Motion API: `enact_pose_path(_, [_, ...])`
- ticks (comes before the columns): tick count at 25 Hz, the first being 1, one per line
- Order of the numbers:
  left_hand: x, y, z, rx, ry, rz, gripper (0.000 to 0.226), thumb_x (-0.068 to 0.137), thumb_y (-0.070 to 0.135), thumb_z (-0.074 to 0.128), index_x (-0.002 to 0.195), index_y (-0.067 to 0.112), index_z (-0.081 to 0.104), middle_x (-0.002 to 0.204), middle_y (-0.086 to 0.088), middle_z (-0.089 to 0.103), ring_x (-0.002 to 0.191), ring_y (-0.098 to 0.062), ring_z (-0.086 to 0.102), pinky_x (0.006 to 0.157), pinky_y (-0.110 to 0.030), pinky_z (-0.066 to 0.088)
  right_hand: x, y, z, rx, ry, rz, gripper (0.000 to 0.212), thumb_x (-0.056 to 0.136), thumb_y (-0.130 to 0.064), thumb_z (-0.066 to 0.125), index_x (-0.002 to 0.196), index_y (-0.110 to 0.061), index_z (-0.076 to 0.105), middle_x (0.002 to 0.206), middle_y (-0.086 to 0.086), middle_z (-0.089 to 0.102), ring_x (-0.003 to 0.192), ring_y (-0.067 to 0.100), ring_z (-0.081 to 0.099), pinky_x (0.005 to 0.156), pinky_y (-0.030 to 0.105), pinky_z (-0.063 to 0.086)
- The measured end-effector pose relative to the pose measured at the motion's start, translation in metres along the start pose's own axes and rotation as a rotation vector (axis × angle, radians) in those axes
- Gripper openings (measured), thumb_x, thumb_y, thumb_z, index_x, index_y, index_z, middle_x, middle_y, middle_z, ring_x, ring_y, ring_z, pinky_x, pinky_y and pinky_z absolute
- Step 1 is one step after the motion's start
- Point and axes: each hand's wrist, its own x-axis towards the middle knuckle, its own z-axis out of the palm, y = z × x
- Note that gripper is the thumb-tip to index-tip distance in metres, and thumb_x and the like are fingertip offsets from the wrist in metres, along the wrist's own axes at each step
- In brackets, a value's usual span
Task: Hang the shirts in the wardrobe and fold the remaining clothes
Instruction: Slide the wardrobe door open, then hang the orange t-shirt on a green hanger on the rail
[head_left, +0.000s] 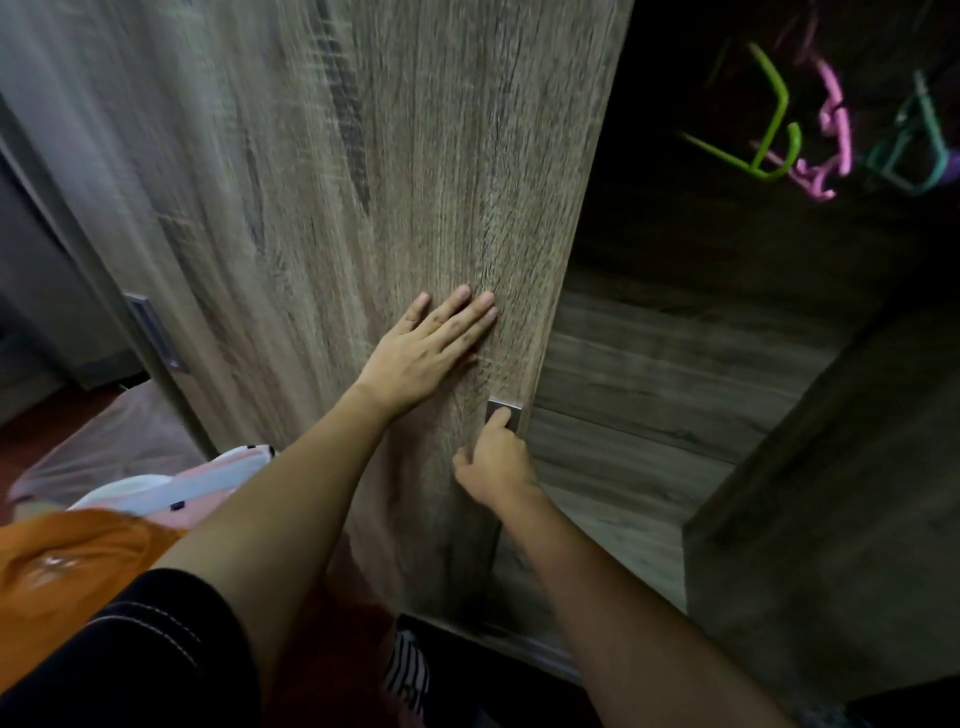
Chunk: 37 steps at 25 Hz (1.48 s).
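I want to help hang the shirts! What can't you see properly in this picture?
All in the head view:
- Wardrobe inside: too dark, so the rail holding the hangers is lost in shadow.
- Clothes, lower left: cut off by the frame edge, so which ones are shirts is unclear.
- Handle: mostly covered by the right hand.
- Door, upper part: blurred.

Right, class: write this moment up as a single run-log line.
door: part open | left hand: flat on door | right hand: holds handle | hangers: empty, inside | clothes: piled lower left
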Motion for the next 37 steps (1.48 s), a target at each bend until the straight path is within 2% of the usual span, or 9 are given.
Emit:
enact_pose_path(3, [-0.005,-0.008,0.0,-0.016,-0.001,-0.01,0.056,0.104,0.033,0.027,0.151,0.017,0.003,0.153,0.002,0.025,0.147,-0.014,-0.007,0.115,-0.037,0.011,0.004,-0.005,0.001,-0.004,-0.055,-0.015,0.079,0.087,-0.035,0.056,0.139,0.006,0.014,0.122,0.02,0.057,0.111,0.035,0.057,0.085,0.038,0.049])
enact_pose_path(7, [-0.004,-0.009,-0.001,-0.049,-0.045,-0.042,0.054,0.104,0.034,0.023,0.152,0.019,0.002,0.16,0.001,0.009,0.147,-0.013,-0.008,0.116,-0.036,0.009,0.005,-0.007,0.0,0.003,-0.071,-0.004,0.074,0.084,-0.036,0.061,0.133,0.002,0.021,0.123,0.019,0.056,0.112,0.035,0.056,0.084,0.036,0.048])
enact_pose_path(10, [0.0,-0.005,-0.013,-0.122,-0.145,-0.068,0.048,0.103,0.031,0.021,0.148,0.016,0.021,0.15,-0.002,0.038,0.144,-0.018,0.018,0.111,-0.039,0.019,0.005,-0.002,-0.009,-0.044,-0.13,-0.05,0.072,0.086,-0.032,0.059,0.134,0.003,0.019,0.122,0.021,0.056,0.113,0.037,0.055,0.086,0.036,0.047])
enact_pose_path(13, [0.003,-0.007,-0.038,-0.116,-0.324,-0.085,0.056,0.096,0.04,0.028,0.146,0.016,0.026,0.15,-0.001,0.037,0.138,-0.018,0.035,0.11,-0.038,0.024,-0.002,0.006,-0.016,-0.168,-0.137,-0.107,0.05,0.088,-0.03,0.055,0.124,0.0,0.036,0.119,0.022,0.058,0.111,0.039,0.056,0.085,0.038,0.047])
enact_pose_path(17, [-0.028,-0.016,-0.091,-0.219,-0.641,-0.368,0.07,0.09,0.051,0.008,0.151,0.016,0.007,0.159,-0.001,0.01,0.146,-0.017,0.012,0.116,-0.04,0.016,-0.021,-0.014,-0.017,-0.24,-0.074,-0.242,0.028,0.088,-0.025,0.048,0.103,-0.005,0.06,0.107,0.023,0.065,0.1,0.039,0.062,0.082,0.039,0.051])
enact_pose_path(20, [-0.071,-0.019,-0.131,-0.163,-0.779,-0.551,0.067,0.097,0.051,0.018,0.151,0.016,-0.001,0.16,0.0,-0.002,0.147,-0.015,0.001,0.117,-0.037,0.007,-0.025,-0.052,-0.009,-0.152,-0.002,-0.351,0.024,0.088,-0.022,0.048,0.103,-0.007,0.06,0.105,0.024,0.065,0.1,0.041,0.061,0.083,0.041,0.049])
enact_pose_path(30, [-0.25,-0.032,-0.257,-0.107,-0.93,-1.084,0.082,0.086,0.063,0.003,0.152,0.015,0.004,0.16,-0.002,0.003,0.147,-0.016,-0.002,0.117,-0.041,0.007,-0.082,-0.187,0.074,0.109,-0.135,-0.819,0.034,0.09,-0.042,0.052,0.104,-0.011,0.058,0.106,0.01,0.063,0.097,0.025,0.059,0.082,0.033,0.043])
enact_pose_path(33, [-0.263,-0.031,-0.262,-0.193,-0.937,-1.221,0.072,0.096,0.059,0.015,0.152,0.015,0.0,0.16,-0.002,0.0,0.147,-0.017,-0.004,0.118,-0.041,0.003,-0.092,-0.197,0.09,0.064,-0.239,-0.862,0.042,0.087,-0.049,0.053,0.109,-0.014,0.056,0.109,0.005,0.06,0.098,0.019,0.056,0.083,0.032,0.043])
enact_pose_path(37, [-0.265,-0.031,-0.258,-0.214,-0.885,-1.242,0.07,0.098,0.054,0.018,0.151,0.015,-0.002,0.16,-0.001,-0.003,0.147,-0.014,-0.005,0.118,-0.038,0.0,-0.08,-0.202,0.097,0.036,-0.242,-0.758,0.035,0.09,-0.029,0.056,0.117,-0.007,0.056,0.119,0.013,0.062,0.111,0.029,0.056,0.09,0.033,0.04])
